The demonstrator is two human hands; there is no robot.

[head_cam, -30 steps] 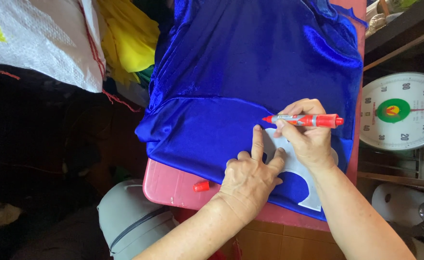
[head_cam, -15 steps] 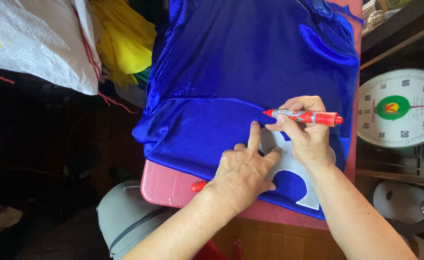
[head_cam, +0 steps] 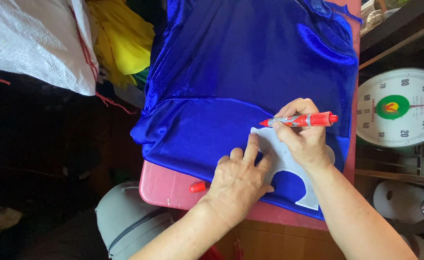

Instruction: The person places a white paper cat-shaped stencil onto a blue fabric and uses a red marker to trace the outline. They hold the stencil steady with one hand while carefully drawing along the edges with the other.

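Shiny blue fabric (head_cam: 250, 72) lies spread over a red table (head_cam: 161, 190). On its near right part rests a pale curved template (head_cam: 289, 159). My left hand (head_cam: 238, 180) presses flat on the template, fingers spread. My right hand (head_cam: 303, 137) grips a red marker (head_cam: 301, 120), held sideways with its tip at the template's upper left edge on the fabric. A red marker cap (head_cam: 197, 187) lies on the table just left of my left wrist.
A round dial scale (head_cam: 402, 108) stands on a shelf at the right. Yellow cloth (head_cam: 123, 41) and a white woven sack (head_cam: 29, 41) sit at the upper left. A grey rounded object (head_cam: 125, 221) is below the table's near edge.
The view has shifted slightly. My right hand and marker have stayed at the template's upper edge, and my left hand keeps pressing the template down.
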